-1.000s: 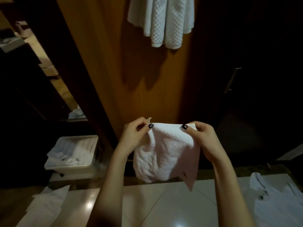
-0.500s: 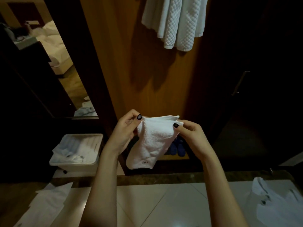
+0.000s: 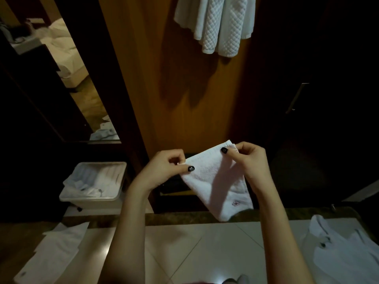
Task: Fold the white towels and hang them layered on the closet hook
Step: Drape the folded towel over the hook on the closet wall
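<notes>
A small white towel [image 3: 217, 181] hangs folded in the air between my hands, in front of the wooden closet panel [image 3: 184, 78]. My left hand [image 3: 164, 171] pinches its lower left corner between thumb and fingers. My right hand [image 3: 250, 162] pinches the upper right corner, held higher, so the top edge slopes up to the right. A small logo shows near the towel's bottom. White quilted towels [image 3: 217, 25] hang high on the panel; the hook itself is out of view.
A white plastic bin [image 3: 92, 185] holding white cloths stands on the floor at left. White towels lie on the tiled floor at lower left [image 3: 53, 253] and lower right [image 3: 338, 253]. A dark closet door with a metal handle [image 3: 297, 97] is at right.
The towel has been folded narrower, from a spread square to a slanted strip. My right hand has risen above my left. The view has tilted so the hanging towels sit further right.
</notes>
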Demonstrator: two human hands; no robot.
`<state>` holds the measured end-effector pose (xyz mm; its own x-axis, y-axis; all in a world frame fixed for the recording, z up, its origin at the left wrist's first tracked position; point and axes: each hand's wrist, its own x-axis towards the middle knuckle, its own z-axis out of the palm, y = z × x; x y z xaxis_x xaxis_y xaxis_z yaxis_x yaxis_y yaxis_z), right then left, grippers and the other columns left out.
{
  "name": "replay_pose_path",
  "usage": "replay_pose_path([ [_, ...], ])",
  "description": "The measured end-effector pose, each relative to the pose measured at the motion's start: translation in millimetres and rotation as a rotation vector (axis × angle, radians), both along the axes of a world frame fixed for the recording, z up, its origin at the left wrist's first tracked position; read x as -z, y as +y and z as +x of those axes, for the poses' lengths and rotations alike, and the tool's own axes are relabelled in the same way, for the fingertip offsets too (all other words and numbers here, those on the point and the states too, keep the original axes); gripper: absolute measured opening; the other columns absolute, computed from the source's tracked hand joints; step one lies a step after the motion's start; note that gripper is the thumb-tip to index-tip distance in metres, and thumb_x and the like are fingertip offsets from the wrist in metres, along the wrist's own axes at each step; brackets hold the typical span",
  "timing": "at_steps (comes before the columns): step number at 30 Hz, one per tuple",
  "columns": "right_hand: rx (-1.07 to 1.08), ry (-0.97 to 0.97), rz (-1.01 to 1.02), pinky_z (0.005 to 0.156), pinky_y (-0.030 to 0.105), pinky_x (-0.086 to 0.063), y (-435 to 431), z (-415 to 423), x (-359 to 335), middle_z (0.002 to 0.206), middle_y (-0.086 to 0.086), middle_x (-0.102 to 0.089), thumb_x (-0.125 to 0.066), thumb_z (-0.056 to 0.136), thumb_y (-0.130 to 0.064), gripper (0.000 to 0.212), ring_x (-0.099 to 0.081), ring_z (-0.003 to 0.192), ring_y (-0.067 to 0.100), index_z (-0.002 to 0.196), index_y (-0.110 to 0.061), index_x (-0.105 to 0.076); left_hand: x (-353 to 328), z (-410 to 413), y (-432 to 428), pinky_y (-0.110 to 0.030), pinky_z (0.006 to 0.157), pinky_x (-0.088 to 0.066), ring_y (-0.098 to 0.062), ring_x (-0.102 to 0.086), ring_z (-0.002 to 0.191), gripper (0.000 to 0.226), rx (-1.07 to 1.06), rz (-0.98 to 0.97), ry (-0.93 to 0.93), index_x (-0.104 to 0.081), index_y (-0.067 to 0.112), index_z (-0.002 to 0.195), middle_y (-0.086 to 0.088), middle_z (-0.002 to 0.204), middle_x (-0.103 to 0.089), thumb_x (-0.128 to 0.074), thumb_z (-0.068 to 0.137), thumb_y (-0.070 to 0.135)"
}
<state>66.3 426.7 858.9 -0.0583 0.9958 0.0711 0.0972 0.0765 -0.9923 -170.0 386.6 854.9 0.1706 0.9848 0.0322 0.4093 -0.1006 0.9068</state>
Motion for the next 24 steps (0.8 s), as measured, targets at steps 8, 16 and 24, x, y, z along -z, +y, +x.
replay_pose_path([
  [8, 0.028, -0.072, 0.066, 0.072, 0.028, -0.053, -15.4, 18.2, -11.0, 0.082, 0.016, -0.069, -0.07, 0.089, -0.013, 0.015, -0.063, 0.074, 0.012, 0.078, -0.003, -0.069, -5.1, 8.1, 1.8, -0.012, 0.067, -0.048, 0.003, -0.058, 0.072, 0.031, -0.174, 0.185, -0.395, -0.068, 0.031, 0.071, 0.014, 0.074, -0.064, -0.071, 0.083, 0.003],
  [16, 0.094, -0.085, 0.132, 0.058, 0.016, -0.043, -22.1, 13.7, -12.9, 0.069, 0.005, -0.057, -0.069, 0.09, -0.013, 0.015, -0.052, 0.064, 0.01, 0.084, -0.004, -0.059, -8.2, 14.3, 0.0, -0.01, 0.068, -0.046, 0.004, -0.059, 0.074, 0.035, -0.261, 0.26, -0.382, -0.067, 0.031, 0.076, 0.016, 0.076, -0.065, -0.07, 0.083, -0.003],
  [24, 0.068, 0.02, 0.154, 0.067, 0.013, -0.049, -29.4, 7.7, -21.6, 0.078, 0.004, -0.068, -0.064, 0.093, -0.008, 0.01, -0.062, 0.076, 0.005, 0.098, -0.016, -0.065, -35.2, 14.4, -7.3, -0.009, 0.075, -0.043, -0.001, -0.061, 0.087, 0.02, -0.244, 0.261, -0.062, -0.069, 0.025, 0.091, 0.009, 0.094, -0.068, -0.065, 0.09, 0.005],
])
